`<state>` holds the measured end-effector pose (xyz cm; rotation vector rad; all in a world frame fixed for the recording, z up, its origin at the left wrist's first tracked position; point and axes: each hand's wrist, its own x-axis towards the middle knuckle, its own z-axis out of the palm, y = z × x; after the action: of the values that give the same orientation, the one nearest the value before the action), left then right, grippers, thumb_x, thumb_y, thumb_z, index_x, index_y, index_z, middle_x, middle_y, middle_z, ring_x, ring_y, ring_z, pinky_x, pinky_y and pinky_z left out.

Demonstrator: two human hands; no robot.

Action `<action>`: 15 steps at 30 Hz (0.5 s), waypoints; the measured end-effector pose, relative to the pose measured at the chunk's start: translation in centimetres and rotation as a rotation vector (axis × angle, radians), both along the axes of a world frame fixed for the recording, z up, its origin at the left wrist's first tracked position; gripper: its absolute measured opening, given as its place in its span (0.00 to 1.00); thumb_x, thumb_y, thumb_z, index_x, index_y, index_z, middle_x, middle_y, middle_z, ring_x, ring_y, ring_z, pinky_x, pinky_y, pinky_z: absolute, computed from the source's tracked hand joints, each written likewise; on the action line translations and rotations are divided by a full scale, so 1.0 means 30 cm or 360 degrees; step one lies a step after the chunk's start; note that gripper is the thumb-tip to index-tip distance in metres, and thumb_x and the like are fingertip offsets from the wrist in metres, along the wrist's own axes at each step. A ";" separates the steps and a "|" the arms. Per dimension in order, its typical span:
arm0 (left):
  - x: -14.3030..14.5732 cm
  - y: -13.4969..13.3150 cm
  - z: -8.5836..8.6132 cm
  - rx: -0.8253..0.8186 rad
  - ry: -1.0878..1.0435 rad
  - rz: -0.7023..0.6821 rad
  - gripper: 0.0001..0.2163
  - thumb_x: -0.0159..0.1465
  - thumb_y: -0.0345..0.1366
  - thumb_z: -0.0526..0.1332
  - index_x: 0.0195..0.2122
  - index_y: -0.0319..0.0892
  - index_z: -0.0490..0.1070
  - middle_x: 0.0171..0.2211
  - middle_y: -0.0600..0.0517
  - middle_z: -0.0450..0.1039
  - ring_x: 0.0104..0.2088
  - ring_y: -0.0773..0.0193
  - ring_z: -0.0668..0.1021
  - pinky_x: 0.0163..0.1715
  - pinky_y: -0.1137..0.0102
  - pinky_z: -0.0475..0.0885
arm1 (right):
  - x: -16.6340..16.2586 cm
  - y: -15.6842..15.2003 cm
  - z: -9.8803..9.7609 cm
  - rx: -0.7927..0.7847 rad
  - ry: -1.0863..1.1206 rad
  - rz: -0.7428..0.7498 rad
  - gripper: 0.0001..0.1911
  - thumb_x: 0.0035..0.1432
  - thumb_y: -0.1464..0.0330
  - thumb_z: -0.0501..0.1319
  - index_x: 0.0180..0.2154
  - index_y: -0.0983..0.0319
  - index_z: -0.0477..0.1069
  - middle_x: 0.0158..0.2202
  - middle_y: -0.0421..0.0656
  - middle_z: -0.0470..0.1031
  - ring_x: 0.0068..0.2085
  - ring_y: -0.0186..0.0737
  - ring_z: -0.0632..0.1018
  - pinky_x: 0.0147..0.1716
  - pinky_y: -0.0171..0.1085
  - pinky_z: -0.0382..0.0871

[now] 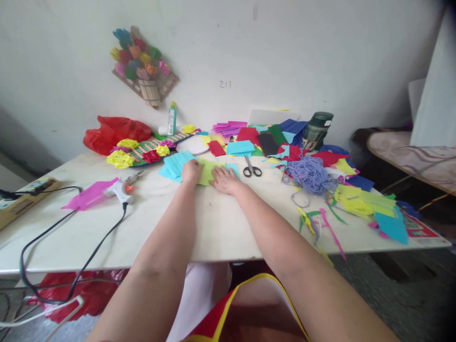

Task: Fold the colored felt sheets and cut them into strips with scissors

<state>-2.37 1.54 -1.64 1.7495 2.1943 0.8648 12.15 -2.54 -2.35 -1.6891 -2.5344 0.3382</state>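
While a white-topped table runs below the grip, a purple yarn tangle sits well R of it, a hot-glue gun well L. Turquoise crepe sheets lie just L. R hand is flat, fingers spread; L hand curls, can't tell if pinching. Lime crepe paper lies btwn & under them; scissors nr R hand, on its R.

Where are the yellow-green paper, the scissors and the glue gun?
Yellow-green paper (205, 174), head view: its exposed middle.
Scissors (251, 167), head view: near the pivot.
Glue gun (119, 191), head view: its white body.
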 end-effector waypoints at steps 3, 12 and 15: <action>0.009 -0.015 0.005 0.0015 0.0098 0.0037 0.13 0.58 0.43 0.58 0.41 0.44 0.70 0.40 0.46 0.75 0.44 0.56 0.74 0.37 0.68 0.67 | -0.001 0.001 -0.002 -0.0003 -0.0007 -0.0005 0.34 0.62 0.56 0.38 0.65 0.66 0.41 0.68 0.43 0.36 0.66 0.46 0.38 0.61 0.51 0.30; 0.095 -0.085 0.036 0.0236 0.0621 -0.0198 0.13 0.63 0.43 0.52 0.43 0.46 0.70 0.35 0.47 0.76 0.39 0.56 0.76 0.37 0.67 0.64 | 0.000 -0.003 0.003 0.0013 -0.0002 0.0014 0.34 0.62 0.57 0.39 0.65 0.67 0.40 0.67 0.46 0.37 0.66 0.47 0.39 0.62 0.52 0.31; 0.109 -0.091 0.033 0.0246 0.0705 -0.0257 0.14 0.64 0.42 0.50 0.43 0.46 0.71 0.35 0.46 0.76 0.39 0.57 0.76 0.36 0.68 0.63 | 0.001 -0.005 0.005 0.0022 0.0011 0.0025 0.34 0.62 0.56 0.39 0.65 0.66 0.40 0.67 0.46 0.38 0.66 0.48 0.39 0.62 0.52 0.33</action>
<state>0.90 -1.20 -0.66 2.3470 2.2389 0.6741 12.19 -2.71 -2.20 -1.6612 -2.5402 0.3260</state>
